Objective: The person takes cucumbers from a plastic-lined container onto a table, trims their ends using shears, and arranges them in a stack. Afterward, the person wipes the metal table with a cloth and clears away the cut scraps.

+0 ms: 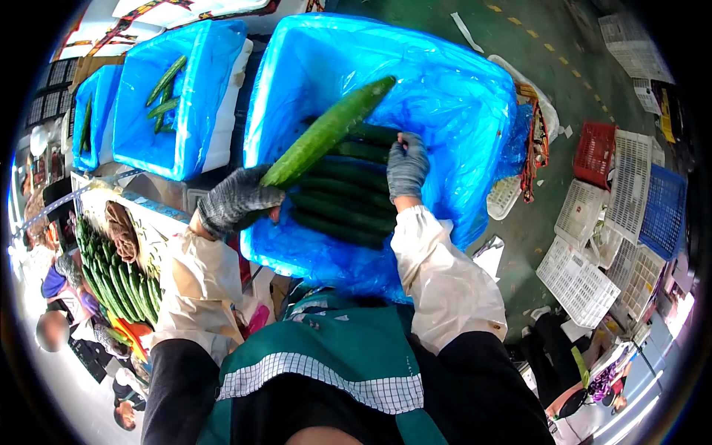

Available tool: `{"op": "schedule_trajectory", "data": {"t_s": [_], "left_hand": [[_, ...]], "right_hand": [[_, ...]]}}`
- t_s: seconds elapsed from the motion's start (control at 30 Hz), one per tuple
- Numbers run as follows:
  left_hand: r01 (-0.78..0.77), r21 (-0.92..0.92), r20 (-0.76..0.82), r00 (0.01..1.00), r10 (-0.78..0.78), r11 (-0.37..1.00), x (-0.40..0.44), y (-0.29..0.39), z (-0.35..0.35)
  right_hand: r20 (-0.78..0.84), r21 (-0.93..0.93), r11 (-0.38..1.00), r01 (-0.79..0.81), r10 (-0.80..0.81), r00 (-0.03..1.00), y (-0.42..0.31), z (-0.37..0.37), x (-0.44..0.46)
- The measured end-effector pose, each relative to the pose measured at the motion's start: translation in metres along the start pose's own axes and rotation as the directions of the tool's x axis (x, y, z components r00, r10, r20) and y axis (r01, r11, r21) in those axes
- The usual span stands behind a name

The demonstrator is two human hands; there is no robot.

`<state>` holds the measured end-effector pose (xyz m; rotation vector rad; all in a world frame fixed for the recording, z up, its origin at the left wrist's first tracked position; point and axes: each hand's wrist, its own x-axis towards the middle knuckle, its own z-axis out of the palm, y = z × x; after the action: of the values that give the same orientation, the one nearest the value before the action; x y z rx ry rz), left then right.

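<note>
My left hand [241, 199], in a grey knit glove, is closed around the lower end of a large green cucumber [326, 137]. The cucumber slants up to the right above a box lined with blue plastic [437, 96]. Inside the box several darker cucumbers [341, 193] lie side by side. My right hand [408, 165], in a matching glove, has its fingers curled at the right ends of those cucumbers; whether it grips one is hidden.
Two more blue-lined boxes [199, 89] with cucumbers stand at the upper left. Rows of cucumbers [119, 278] lie at the left. Plastic crates [578, 282] are on the floor at the right. Other people [59, 285] are at the far left and lower right.
</note>
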<state>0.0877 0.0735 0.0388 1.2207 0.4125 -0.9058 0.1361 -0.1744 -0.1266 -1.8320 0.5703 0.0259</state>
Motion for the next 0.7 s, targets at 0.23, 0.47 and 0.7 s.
{"op": "schedule_trajectory", "data": {"t_s": [0.23, 0.47, 0.7], "left_hand": [[-0.079, -0.678, 0.112, 0.971, 0.209, 0.731, -0.026, -0.074, 0.019], [-0.151, -0.810, 0.082, 0.927, 0.365, 0.566, -0.031, -0.095, 0.039], [-0.154, -0.902, 0.040, 0.901, 0.432, 0.403, -0.041, -0.114, 0.050]], "right_hand": [[0.519, -0.765, 0.273, 0.584, -0.277, 0.809, -0.001, 0.025, 0.034], [0.664, -0.743, 0.220, 0.632, 0.133, 0.735, -0.019, 0.017, 0.046], [0.721, -0.686, 0.241, 0.687, 0.093, 0.687, -0.005, 0.016, 0.058]]}}
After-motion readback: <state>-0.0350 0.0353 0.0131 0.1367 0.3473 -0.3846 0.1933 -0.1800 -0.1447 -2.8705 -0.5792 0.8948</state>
